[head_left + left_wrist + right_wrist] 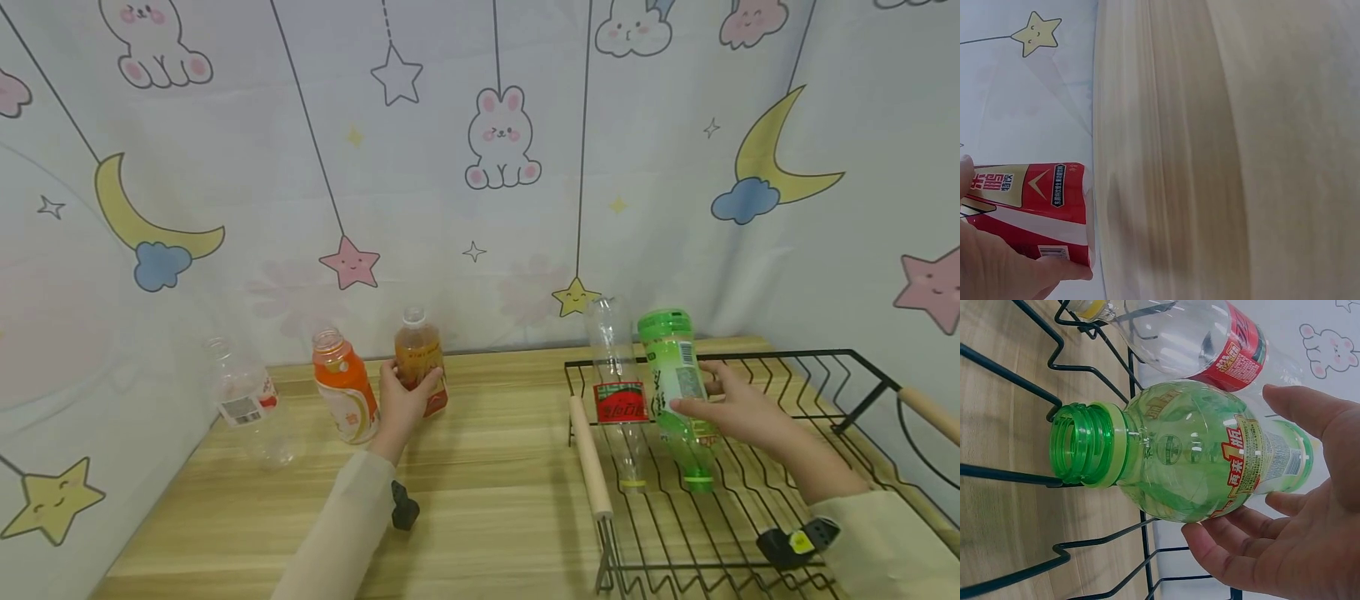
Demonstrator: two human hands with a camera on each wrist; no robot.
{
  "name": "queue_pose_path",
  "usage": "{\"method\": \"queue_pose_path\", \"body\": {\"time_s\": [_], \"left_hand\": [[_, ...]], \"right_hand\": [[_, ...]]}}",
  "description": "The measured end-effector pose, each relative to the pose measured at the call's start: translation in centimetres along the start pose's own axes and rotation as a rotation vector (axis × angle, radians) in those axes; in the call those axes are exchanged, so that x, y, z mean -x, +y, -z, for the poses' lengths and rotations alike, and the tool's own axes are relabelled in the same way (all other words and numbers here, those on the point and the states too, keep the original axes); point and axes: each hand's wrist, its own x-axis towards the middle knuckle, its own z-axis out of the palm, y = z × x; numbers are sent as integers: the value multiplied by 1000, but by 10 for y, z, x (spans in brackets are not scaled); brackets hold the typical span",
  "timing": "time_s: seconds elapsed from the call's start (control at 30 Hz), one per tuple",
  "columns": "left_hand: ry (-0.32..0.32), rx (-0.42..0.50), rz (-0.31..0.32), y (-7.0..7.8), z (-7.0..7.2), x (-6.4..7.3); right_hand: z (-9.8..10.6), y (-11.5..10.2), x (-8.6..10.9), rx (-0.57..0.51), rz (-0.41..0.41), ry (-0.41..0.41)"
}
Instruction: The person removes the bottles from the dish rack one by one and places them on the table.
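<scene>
My left hand (405, 398) grips a small clear plastic bottle (417, 343) with an amber upper part and a red-and-gold label (1035, 194). It is uncapped, mouth up, over the back of the table. At the wire rack, my right hand (738, 408) is spread around a green plastic bottle (670, 350), thumb on one side and fingers on the other. In the right wrist view the fingertips (1194, 534) lie right along the bottle's side. That bottle stands mouth down, leaning, its green neck (1088, 445) among the wires. Beside it leans a clear bottle with a red label (621, 402), also mouth down.
Left of my left hand stand an orange-labelled bottle (347, 392) and a clear bottle with a white-and-red label (243, 400). The black rack (750, 533) has wooden handles (592, 467) at its sides. A patterned curtain (450, 208) hangs behind the wooden table (510, 483).
</scene>
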Motion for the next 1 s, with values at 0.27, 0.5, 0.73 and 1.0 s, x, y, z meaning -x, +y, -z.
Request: {"method": "queue_pose_path", "body": {"time_s": [0.27,0.5,0.73,1.0], "left_hand": [[7,15,6,-4,-1,-1],[6,15,3,-8,-2,-3],[2,15,23,-13,-3,-4],[2,9,9,-16,-3,-4]], "right_hand": [[0,3,-2,0,-1,-19],[0,3,-2,17,-18,-29],[0,6,-2,33,-22,-49],[-1,5,-2,44,-32,-46]]}}
